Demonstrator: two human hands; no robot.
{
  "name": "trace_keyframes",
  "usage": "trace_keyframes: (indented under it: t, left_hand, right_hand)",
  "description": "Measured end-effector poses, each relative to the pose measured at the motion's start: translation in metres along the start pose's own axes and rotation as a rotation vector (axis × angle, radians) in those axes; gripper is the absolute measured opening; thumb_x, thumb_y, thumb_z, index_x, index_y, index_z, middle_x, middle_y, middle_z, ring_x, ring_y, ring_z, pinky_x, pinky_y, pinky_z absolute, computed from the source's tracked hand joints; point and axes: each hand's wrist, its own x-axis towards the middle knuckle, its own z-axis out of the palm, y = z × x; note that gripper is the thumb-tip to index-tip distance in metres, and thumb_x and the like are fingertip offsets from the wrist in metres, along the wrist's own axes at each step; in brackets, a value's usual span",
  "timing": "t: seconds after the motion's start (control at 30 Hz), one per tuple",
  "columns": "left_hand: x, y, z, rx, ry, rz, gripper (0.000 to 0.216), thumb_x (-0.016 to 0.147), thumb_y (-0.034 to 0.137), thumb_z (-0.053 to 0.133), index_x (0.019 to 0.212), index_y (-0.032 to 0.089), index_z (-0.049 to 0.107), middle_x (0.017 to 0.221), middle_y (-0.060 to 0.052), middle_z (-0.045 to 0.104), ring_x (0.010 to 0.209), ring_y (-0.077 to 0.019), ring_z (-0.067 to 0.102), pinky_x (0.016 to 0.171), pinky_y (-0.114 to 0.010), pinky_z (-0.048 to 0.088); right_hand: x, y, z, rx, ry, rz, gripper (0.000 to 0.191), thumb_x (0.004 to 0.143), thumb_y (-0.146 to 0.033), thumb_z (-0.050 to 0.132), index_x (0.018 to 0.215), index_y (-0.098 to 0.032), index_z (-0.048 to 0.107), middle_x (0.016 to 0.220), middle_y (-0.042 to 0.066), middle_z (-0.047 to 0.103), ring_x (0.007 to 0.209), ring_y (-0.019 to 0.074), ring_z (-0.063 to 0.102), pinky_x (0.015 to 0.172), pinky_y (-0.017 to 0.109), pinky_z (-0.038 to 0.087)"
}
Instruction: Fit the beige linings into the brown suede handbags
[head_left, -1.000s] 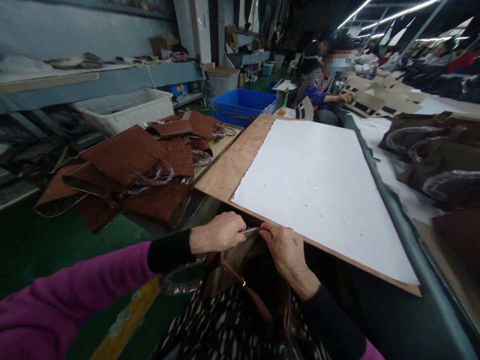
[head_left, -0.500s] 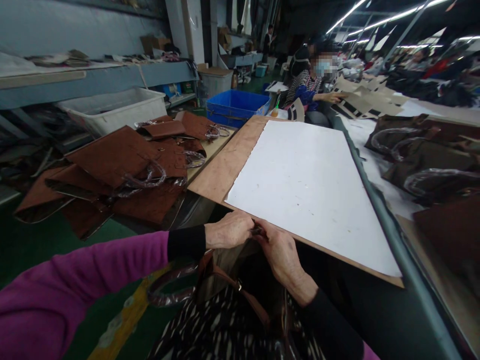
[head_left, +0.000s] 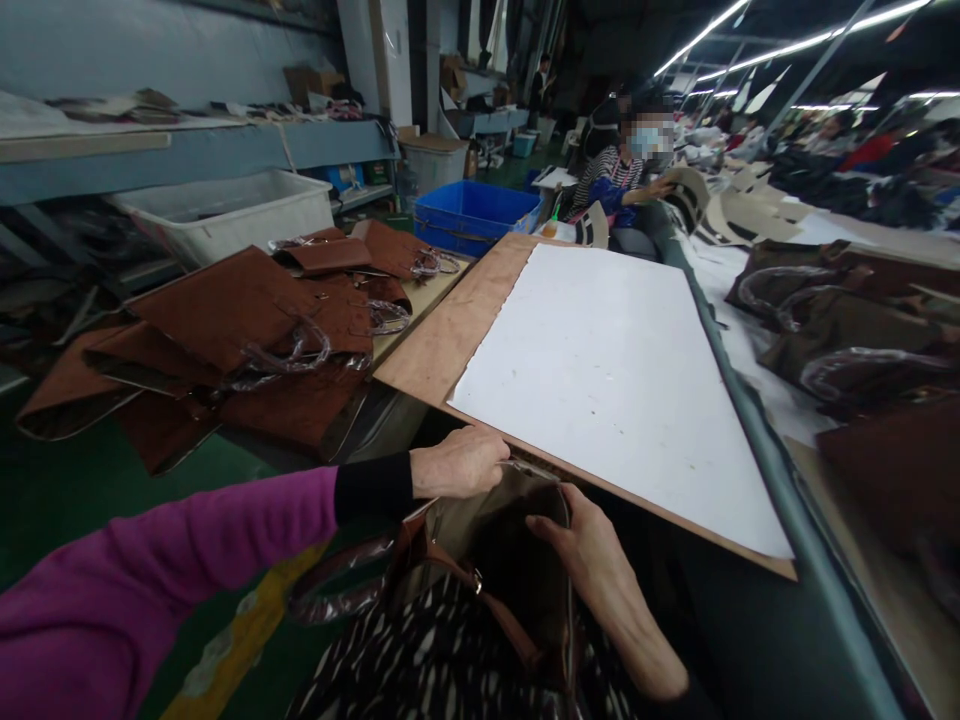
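Observation:
A brown handbag (head_left: pixel 514 615) with a dark lining rests upright on my lap, its mouth facing up at me. One wrapped handle (head_left: pixel 341 580) sticks out at its left. My left hand (head_left: pixel 461 462) is closed on the bag's far rim, just below the board's near edge. At the far right corner of the mouth, my right hand (head_left: pixel 589 540) grips the rim, thumb inside the bag and fingers outside. Between my hands a stretch of rim shows. The bag's lower part is out of view.
A wooden board (head_left: pixel 427 345) with white paper (head_left: pixel 607 380) lies before me. Brown bags (head_left: pixel 217 310) are piled at left, near a blue bin (head_left: pixel 476 215) and a white tub (head_left: pixel 232 220). More bags (head_left: pixel 862 310) lie at right. A co-worker (head_left: pixel 622 170) sits beyond, holding a pale panel.
My right hand has moved right and down along the rim, away from my left hand, and the bag's mouth shows wider. The co-worker has lifted and bent a panel.

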Motion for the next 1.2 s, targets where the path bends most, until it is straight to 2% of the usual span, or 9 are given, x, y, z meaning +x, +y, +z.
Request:
trace_keyframes:
  t: [0.13, 0.27, 0.37, 0.47, 0.53, 0.63, 0.73, 1.0, 1.2]
  left_hand:
    - [0.008, -0.003, -0.004, -0.185, -0.055, 0.063, 0.026, 0.065, 0.015, 0.052, 0.087, 0.016, 0.066, 0.073, -0.002, 0.063, 0.068, -0.0149, 0.054, 0.059, -0.020, 0.038]
    - [0.012, -0.006, -0.005, -0.361, -0.191, 0.064, 0.020, 0.063, 0.013, 0.050, 0.075, 0.013, 0.066, 0.051, 0.004, 0.046, 0.049, -0.0090, 0.040, 0.046, -0.019, 0.028]
    - [0.013, -0.005, -0.002, -0.432, -0.215, 0.087, 0.015, 0.060, 0.011, 0.048, 0.067, 0.012, 0.062, 0.048, 0.005, 0.038, 0.045, -0.0077, 0.035, 0.043, -0.019, 0.023]
    - [0.015, -0.002, 0.001, -0.454, -0.214, 0.085, 0.007, 0.059, 0.011, 0.050, 0.060, 0.012, 0.057, 0.046, 0.005, 0.036, 0.045, -0.0074, 0.034, 0.041, -0.020, 0.021]
    - [0.015, 0.001, 0.002, -0.469, -0.222, 0.068, 0.006, 0.060, 0.013, 0.051, 0.060, 0.012, 0.056, 0.046, 0.006, 0.036, 0.043, -0.0073, 0.033, 0.040, -0.020, 0.020]
    - [0.016, 0.006, 0.005, -0.457, -0.192, 0.061, 0.008, 0.063, 0.014, 0.048, 0.061, 0.012, 0.056, 0.045, 0.005, 0.038, 0.043, -0.0075, 0.035, 0.041, -0.020, 0.022]
    - [0.017, 0.011, 0.008, -0.392, -0.130, 0.088, 0.011, 0.063, 0.011, 0.046, 0.057, 0.012, 0.055, 0.045, 0.005, 0.040, 0.044, -0.0080, 0.037, 0.044, -0.021, 0.024]
    - [0.012, 0.015, 0.004, -0.307, -0.094, 0.093, 0.014, 0.064, 0.011, 0.046, 0.053, 0.011, 0.054, 0.044, 0.005, 0.035, 0.045, -0.0081, 0.035, 0.044, -0.022, 0.023]
    - [0.013, 0.016, 0.005, -0.273, -0.084, 0.087, 0.017, 0.068, 0.014, 0.047, 0.056, 0.011, 0.059, 0.045, 0.004, 0.038, 0.047, -0.0089, 0.038, 0.046, -0.021, 0.024]
  right_hand:
    - [0.004, 0.006, -0.005, 0.111, -0.075, -0.016, 0.030, 0.072, -0.026, 0.051, 0.099, -0.020, 0.063, 0.085, 0.003, 0.069, 0.084, 0.0230, 0.062, 0.072, 0.031, 0.045]
    - [0.011, 0.010, -0.020, 0.111, -0.193, -0.109, 0.030, 0.073, -0.022, 0.046, 0.094, -0.019, 0.067, 0.080, 0.000, 0.068, 0.081, 0.0212, 0.060, 0.072, 0.029, 0.043]
    - [0.017, 0.015, -0.037, 0.146, -0.395, -0.131, 0.028, 0.072, -0.020, 0.046, 0.088, -0.018, 0.069, 0.074, -0.001, 0.067, 0.074, 0.0185, 0.059, 0.068, 0.027, 0.043]
    - [0.019, 0.021, -0.044, 0.157, -0.463, -0.139, 0.028, 0.074, -0.022, 0.046, 0.092, -0.017, 0.067, 0.077, -0.001, 0.067, 0.072, 0.0182, 0.059, 0.068, 0.028, 0.044]
    - [0.015, 0.024, -0.041, 0.102, -0.383, -0.141, 0.033, 0.073, -0.023, 0.048, 0.102, -0.019, 0.063, 0.087, 0.001, 0.068, 0.081, 0.0203, 0.060, 0.075, 0.031, 0.045]
    - [0.006, 0.024, -0.028, -0.042, -0.066, -0.130, 0.043, 0.070, -0.023, 0.054, 0.113, -0.021, 0.054, 0.107, 0.004, 0.063, 0.100, 0.0235, 0.055, 0.088, 0.037, 0.041]
    - [-0.004, 0.016, -0.016, -0.096, 0.170, -0.153, 0.037, 0.071, -0.023, 0.054, 0.108, -0.022, 0.053, 0.111, 0.006, 0.059, 0.102, 0.0231, 0.053, 0.090, 0.039, 0.040]
    - [-0.005, -0.004, -0.006, -0.175, 0.223, -0.319, 0.016, 0.076, -0.014, 0.049, 0.085, -0.022, 0.060, 0.095, 0.003, 0.057, 0.089, 0.0196, 0.054, 0.078, 0.033, 0.045]
    - [-0.003, 0.003, -0.003, -0.443, 0.322, -0.460, 0.015, 0.080, -0.014, 0.053, 0.090, -0.020, 0.063, 0.099, 0.005, 0.056, 0.091, 0.0212, 0.051, 0.079, 0.034, 0.043]
